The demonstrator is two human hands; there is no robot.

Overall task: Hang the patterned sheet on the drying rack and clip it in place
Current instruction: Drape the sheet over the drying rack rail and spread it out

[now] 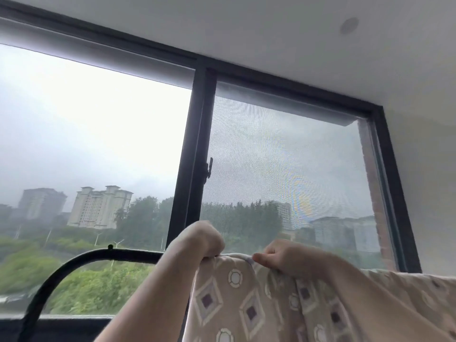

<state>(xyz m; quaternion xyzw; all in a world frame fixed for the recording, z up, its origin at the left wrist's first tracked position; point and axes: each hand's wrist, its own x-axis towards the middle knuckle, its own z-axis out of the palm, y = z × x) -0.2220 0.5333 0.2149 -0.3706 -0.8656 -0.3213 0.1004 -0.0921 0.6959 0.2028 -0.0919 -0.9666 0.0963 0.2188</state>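
Note:
The patterned sheet (249, 302), beige with diamonds and circles, hangs over the top bar of the black drying rack (81, 259) and fills the lower right. My left hand (199, 240) grips the sheet's top edge where it meets the bar, fingers curled over it. A short way to the right, my right hand (283, 257) pinches the same edge between thumb and fingers. The rack's bar runs left from my left hand and curves down at the lower left. The rest of the bar lies hidden under the sheet. No clip is in view.
Just behind the rack stands a large window with a black frame (195, 154) and a handle (209, 167); its right pane has a mesh screen (283, 164). A dark sill (61, 322) runs along the bottom left. White ceiling and wall fill the upper right.

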